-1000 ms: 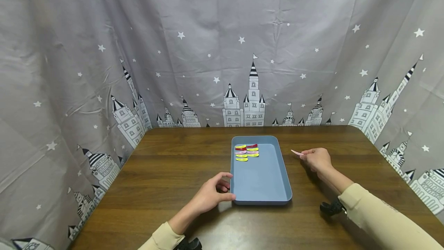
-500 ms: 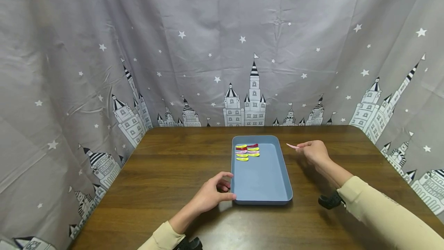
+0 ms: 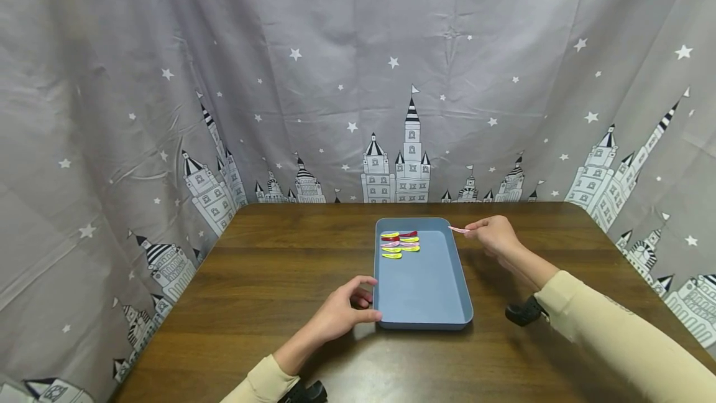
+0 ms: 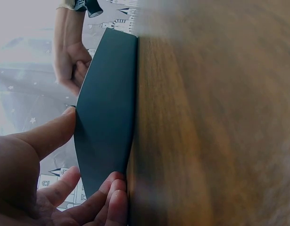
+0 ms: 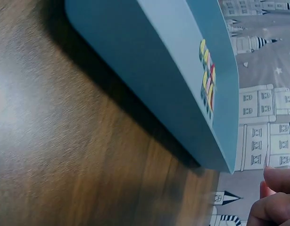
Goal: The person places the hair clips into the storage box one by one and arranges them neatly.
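Note:
A blue-grey rectangular tray [image 3: 424, 285] lies on the table. Inside, near its far left corner, yellow, dark red and pink snap hair clips [image 3: 401, 242] lie in two columns. Between thumb and fingertips my right hand [image 3: 496, 236] pinches a pink hair clip [image 3: 458, 229], whose tip is over the tray's far right rim. Only a thin edge of that clip shows in the right wrist view. My left hand [image 3: 341, 311] touches the tray's left side near the front, its thumb and index finger spread along the rim and the other fingers against the outer wall [image 4: 107, 108].
The brown wooden table [image 3: 268, 266] extends on both sides of the tray. A grey curtain [image 3: 313, 79] printed with stars and castles hangs behind its far edge. A black wrist camera [image 3: 526, 311] sits under the right sleeve.
My right hand has moved left and slightly away from me, carrying the pink hair clip from beside the tray to its right rim. The left hand and the tray stay in place.

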Demonstrator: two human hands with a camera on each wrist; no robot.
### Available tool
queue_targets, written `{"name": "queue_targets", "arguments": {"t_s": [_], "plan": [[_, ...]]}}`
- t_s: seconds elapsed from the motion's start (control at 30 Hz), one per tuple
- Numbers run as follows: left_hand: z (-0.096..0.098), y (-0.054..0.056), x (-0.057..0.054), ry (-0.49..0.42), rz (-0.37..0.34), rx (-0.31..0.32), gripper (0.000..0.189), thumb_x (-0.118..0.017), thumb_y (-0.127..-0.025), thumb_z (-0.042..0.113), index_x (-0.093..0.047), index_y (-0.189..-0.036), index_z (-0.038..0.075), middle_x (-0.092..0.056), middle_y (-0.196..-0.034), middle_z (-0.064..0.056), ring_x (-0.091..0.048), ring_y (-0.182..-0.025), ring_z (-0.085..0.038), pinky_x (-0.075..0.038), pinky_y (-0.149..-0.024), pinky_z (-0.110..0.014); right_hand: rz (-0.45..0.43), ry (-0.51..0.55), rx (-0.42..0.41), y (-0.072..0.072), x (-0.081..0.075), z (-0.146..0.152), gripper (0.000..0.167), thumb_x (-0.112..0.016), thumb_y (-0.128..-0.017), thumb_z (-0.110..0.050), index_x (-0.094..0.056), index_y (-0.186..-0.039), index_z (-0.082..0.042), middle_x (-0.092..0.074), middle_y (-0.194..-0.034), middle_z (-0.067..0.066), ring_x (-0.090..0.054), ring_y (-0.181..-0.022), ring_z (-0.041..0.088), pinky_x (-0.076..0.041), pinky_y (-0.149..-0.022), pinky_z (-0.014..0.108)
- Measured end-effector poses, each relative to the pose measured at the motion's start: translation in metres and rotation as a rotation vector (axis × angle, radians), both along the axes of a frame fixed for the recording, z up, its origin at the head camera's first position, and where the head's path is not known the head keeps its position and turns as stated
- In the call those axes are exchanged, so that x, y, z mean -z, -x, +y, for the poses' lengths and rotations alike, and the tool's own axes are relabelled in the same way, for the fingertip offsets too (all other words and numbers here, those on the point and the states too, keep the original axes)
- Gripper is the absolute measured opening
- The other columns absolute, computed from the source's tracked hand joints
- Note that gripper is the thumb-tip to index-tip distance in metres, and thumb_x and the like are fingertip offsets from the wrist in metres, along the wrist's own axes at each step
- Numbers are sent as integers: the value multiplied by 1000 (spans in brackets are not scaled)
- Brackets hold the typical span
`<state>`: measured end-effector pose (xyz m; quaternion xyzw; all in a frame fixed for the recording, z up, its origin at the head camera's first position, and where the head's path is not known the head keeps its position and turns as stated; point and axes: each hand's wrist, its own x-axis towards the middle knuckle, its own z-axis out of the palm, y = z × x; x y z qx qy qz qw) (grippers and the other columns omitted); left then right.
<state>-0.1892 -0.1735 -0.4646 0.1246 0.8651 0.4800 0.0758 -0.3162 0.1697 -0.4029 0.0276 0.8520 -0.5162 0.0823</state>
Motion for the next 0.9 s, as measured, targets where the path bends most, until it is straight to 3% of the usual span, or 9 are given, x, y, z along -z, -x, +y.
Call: {"name": "queue_targets", "arguments": {"t_s": [0.63,0.9], "plan": [[0,1,1,5,-6,-2,57,-83,-83,29,-58,-133,15,-67,-105,-5,-62,-97,-19,-48,-83,-38,21,-82,-115,13,-8,-38,26,-70,-90,-7,-71,-112,7,-58,-67,-2,-26,-42,8,-25,-43,24],[0,1,1,3,-17,-2,57,-83,-83,29,-58,-132,16,-66,-106,-5,-61,-97,-20,-48,-84,-38,-9,-82,-135,15,-4,-54,26,-70,-88,-3,-72,-111,8,-37,-53,-6,-25,-41,8,-24,-43,24]]}}
